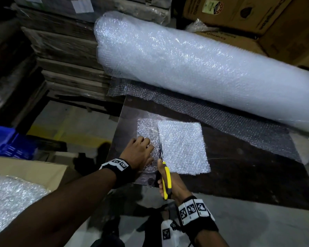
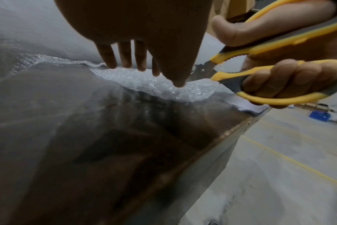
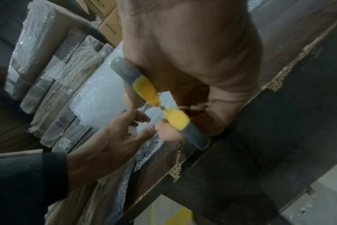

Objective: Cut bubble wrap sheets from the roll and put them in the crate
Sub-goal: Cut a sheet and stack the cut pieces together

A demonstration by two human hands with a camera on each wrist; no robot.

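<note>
Gripping the yellow-and-grey scissors (image 1: 166, 180) in my right hand (image 1: 173, 186), thumb through one loop and fingers curled through the other, I have the blades partway into the bubble wrap sheet (image 1: 182, 148). My left hand (image 1: 137, 154) lies flat with straight, spread fingers, pressing down the part of the sheet left of the cut.

Biggest thing before me is the bubble wrap roll (image 1: 194, 68), lying on its side across the far part of the dark table (image 1: 248, 175), its loose tail (image 1: 221, 118) spread flat on the tabletop toward me. Behind it stand stacked cardboard boxes (image 1: 257, 15), and to the left a pile of film-wrapped flat bundles (image 1: 61, 50).

At my lower left sits an open cardboard carton (image 1: 25, 168) with bubble wrap (image 1: 11, 196) already heaped inside. Beyond it on the floor is a blue crate (image 1: 5, 141).

Next in size, the sheet lies near the table's front left corner, apart from the roll's tail. Its right part looks whiter and denser than the strip under my left palm.

From the left wrist view, my fingertips (image 2: 178, 82) touch the sheet just beside the open blades.
</note>
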